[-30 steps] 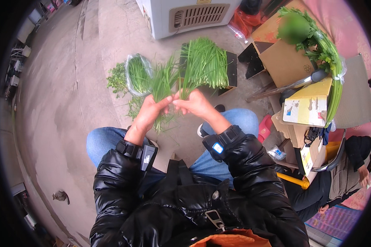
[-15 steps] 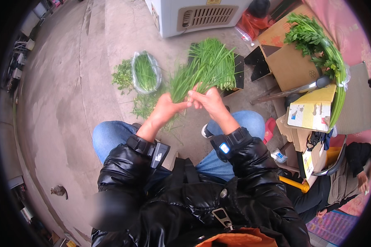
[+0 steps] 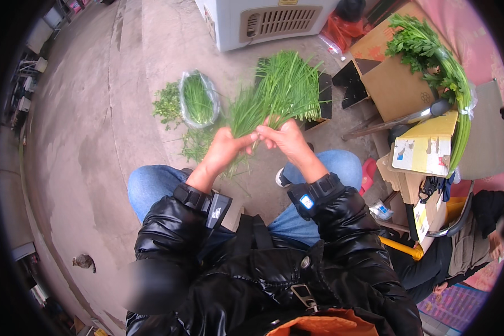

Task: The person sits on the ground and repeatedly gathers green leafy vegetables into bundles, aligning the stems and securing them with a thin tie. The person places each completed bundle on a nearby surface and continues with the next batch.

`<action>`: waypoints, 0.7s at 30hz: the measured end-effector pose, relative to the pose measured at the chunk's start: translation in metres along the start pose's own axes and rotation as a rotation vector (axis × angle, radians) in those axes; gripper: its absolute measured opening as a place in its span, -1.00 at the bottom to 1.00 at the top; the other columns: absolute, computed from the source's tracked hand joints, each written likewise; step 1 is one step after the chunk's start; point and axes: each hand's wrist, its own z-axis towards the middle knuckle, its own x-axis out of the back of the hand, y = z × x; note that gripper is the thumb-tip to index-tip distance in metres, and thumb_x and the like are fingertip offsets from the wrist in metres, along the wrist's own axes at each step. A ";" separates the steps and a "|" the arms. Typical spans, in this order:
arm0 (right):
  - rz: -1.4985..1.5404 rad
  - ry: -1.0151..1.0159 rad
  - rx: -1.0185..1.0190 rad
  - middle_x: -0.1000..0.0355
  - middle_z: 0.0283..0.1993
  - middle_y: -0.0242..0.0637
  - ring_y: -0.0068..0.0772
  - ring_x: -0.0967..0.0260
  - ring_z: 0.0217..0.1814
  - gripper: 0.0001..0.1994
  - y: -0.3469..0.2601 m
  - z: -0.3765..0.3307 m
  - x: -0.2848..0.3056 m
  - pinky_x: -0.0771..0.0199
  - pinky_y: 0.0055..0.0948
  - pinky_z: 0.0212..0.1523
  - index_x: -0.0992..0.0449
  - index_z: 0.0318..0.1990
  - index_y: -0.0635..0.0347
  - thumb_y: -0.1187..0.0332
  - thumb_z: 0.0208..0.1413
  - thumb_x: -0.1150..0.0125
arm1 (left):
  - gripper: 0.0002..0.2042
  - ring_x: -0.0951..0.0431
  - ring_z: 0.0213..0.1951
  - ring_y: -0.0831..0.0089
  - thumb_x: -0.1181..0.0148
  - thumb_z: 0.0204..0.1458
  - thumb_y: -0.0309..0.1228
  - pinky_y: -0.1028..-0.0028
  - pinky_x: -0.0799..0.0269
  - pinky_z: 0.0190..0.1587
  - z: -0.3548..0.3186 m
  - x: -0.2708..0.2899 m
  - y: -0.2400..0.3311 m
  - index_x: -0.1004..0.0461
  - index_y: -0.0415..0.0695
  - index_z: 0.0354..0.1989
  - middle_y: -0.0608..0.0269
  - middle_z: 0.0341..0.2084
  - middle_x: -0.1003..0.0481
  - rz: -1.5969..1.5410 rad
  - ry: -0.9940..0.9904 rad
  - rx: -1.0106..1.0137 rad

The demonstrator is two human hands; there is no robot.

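Long green chives [image 3: 246,115] fan away from my closed left hand [image 3: 225,147], which grips them near their lower ends. My right hand [image 3: 285,139] meets it at the fingertips, thumb and fingers pinched around stems from the same bunch. Just beyond my right hand lies a large heap of chives [image 3: 291,78], resting on a black box [image 3: 325,89]. A clear plastic bag [image 3: 214,99] with more chives stands on the ground ahead of my left hand. Loose trimmings [image 3: 199,144] are scattered beside my left wrist.
Leafy herbs [image 3: 167,103] lie left of the bag. A white appliance [image 3: 224,25] stands ahead. On the right are cardboard boxes [image 3: 397,92], a bunch of celery [image 3: 459,92] and a seated person's hand [image 3: 495,246]. A small cat [image 3: 84,262] is at the far left.
My right thumb and fingers have shifted slightly left against my left hand's fingertips. Both hands still grip the chives, and the heap and bag look the same.
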 end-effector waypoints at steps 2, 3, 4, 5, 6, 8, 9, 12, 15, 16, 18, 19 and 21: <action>0.001 -0.004 0.014 -0.40 -0.49 -0.47 -0.75 -0.22 -0.59 -0.89 -0.001 0.000 0.001 -0.18 -0.74 -0.59 -0.43 -0.43 0.17 0.37 0.06 -0.16 | -0.87 -0.39 -0.58 0.67 -0.17 0.03 -0.39 0.67 -0.20 -0.54 0.000 0.001 0.001 -0.51 -0.18 -0.34 0.40 -0.52 -0.49 -0.035 -0.035 0.011; 0.002 -0.010 0.027 -0.40 -0.49 -0.47 -0.75 -0.22 -0.59 -0.90 -0.001 0.000 0.001 -0.18 -0.74 -0.59 -0.43 -0.43 0.17 0.37 0.06 -0.16 | -0.86 -0.39 -0.58 0.67 -0.16 0.03 -0.38 0.67 -0.20 -0.54 0.000 0.002 0.001 -0.50 -0.19 -0.33 0.40 -0.51 -0.49 -0.050 -0.051 0.016; 0.003 -0.016 0.039 -0.40 -0.49 -0.47 -0.76 -0.21 -0.59 -0.90 -0.002 -0.001 0.001 -0.17 -0.74 -0.59 -0.43 -0.43 0.17 0.38 0.06 -0.16 | -0.86 -0.39 -0.58 0.67 -0.15 0.04 -0.37 0.67 -0.20 -0.54 0.000 0.002 0.001 -0.50 -0.19 -0.33 0.39 -0.51 -0.49 -0.079 -0.058 0.017; 0.006 -0.014 0.047 -0.40 -0.49 -0.47 -0.76 -0.21 -0.59 -0.90 -0.002 -0.001 0.001 -0.17 -0.73 -0.59 -0.44 -0.42 0.17 0.38 0.07 -0.16 | -0.85 -0.39 -0.58 0.67 -0.15 0.04 -0.37 0.67 -0.20 -0.54 0.000 0.001 0.002 -0.50 -0.19 -0.33 0.39 -0.50 -0.49 -0.108 -0.065 0.018; 0.009 -0.013 0.055 -0.40 -0.49 -0.47 -0.75 -0.21 -0.59 -0.90 -0.003 -0.002 0.001 -0.17 -0.73 -0.59 -0.44 -0.42 0.18 0.38 0.07 -0.16 | -0.85 -0.39 -0.58 0.67 -0.14 0.05 -0.36 0.67 -0.20 -0.54 -0.001 0.001 0.002 -0.49 -0.19 -0.33 0.39 -0.50 -0.48 -0.152 -0.087 -0.001; 0.020 -0.003 0.067 -0.40 -0.49 -0.47 -0.74 -0.21 -0.58 -0.91 -0.003 -0.002 0.000 -0.17 -0.72 -0.59 -0.44 -0.40 0.19 0.39 0.06 -0.16 | -0.86 -0.38 -0.58 0.67 -0.13 0.05 -0.37 0.66 -0.20 -0.55 0.000 0.000 0.002 -0.49 -0.18 -0.34 0.40 -0.52 -0.47 -0.129 -0.049 0.038; 0.029 0.005 0.071 -0.40 -0.49 -0.46 -0.73 -0.21 -0.58 -0.91 -0.003 -0.002 -0.001 -0.18 -0.72 -0.59 -0.45 -0.40 0.20 0.40 0.06 -0.17 | -0.87 -0.38 -0.58 0.67 -0.13 0.05 -0.37 0.66 -0.19 -0.55 0.000 0.000 0.002 -0.48 -0.18 -0.35 0.41 -0.52 -0.46 -0.142 -0.051 0.027; 0.001 0.015 0.116 -0.39 -0.49 -0.45 -0.70 -0.23 -0.58 -0.92 -0.001 -0.002 -0.002 -0.20 -0.70 -0.58 -0.45 -0.37 0.22 0.42 0.03 -0.18 | -0.86 -0.35 -0.60 0.69 -0.12 0.06 -0.35 0.66 -0.17 -0.56 0.001 0.001 0.000 -0.47 -0.16 -0.39 0.43 -0.59 -0.42 -0.054 -0.002 0.029; 0.000 0.045 0.161 -0.38 -0.49 -0.43 -0.67 -0.24 -0.58 -0.91 0.002 -0.002 -0.003 -0.22 -0.68 -0.57 -0.46 -0.35 0.24 0.45 0.01 -0.20 | -0.84 -0.33 -0.63 0.70 -0.12 0.06 -0.32 0.66 -0.15 -0.58 0.002 0.005 -0.006 -0.47 -0.16 -0.43 0.44 -0.65 -0.39 0.085 0.046 0.050; 0.011 0.055 0.176 -0.38 -0.50 -0.42 -0.66 -0.25 -0.59 -0.91 0.003 -0.002 -0.003 -0.23 -0.67 -0.57 -0.46 -0.34 0.24 0.45 0.00 -0.21 | -0.84 -0.33 -0.63 0.68 -0.11 0.04 -0.33 0.63 -0.17 -0.58 0.003 0.006 -0.008 -0.48 -0.17 -0.42 0.42 -0.67 -0.39 0.103 0.059 0.052; 0.000 0.059 0.182 -0.38 -0.49 -0.41 -0.65 -0.25 -0.58 -0.91 0.004 -0.001 -0.003 -0.24 -0.67 -0.57 -0.46 -0.34 0.24 0.46 0.00 -0.21 | -0.83 -0.33 -0.65 0.64 -0.09 0.00 -0.35 0.58 -0.21 -0.59 0.005 0.008 -0.013 -0.49 -0.21 -0.40 0.39 -0.71 -0.40 0.132 0.079 0.025; -0.003 0.060 0.186 -0.39 -0.49 -0.41 -0.64 -0.26 -0.58 -0.91 0.004 -0.001 -0.003 -0.25 -0.66 -0.57 -0.46 -0.34 0.25 0.46 -0.01 -0.21 | -0.82 -0.35 -0.65 0.63 -0.11 -0.01 -0.34 0.57 -0.23 -0.58 0.007 0.009 -0.016 -0.49 -0.21 -0.42 0.38 -0.71 -0.40 0.179 0.100 0.041; -0.013 0.090 0.203 -0.39 -0.48 -0.40 -0.64 -0.26 -0.59 -0.91 0.004 -0.002 -0.003 -0.25 -0.66 -0.57 -0.47 -0.35 0.25 0.46 -0.01 -0.21 | -0.81 -0.38 -0.65 0.61 -0.13 -0.03 -0.32 0.54 -0.26 -0.57 0.009 0.012 -0.021 -0.50 -0.22 -0.45 0.35 -0.73 -0.42 0.236 0.119 0.033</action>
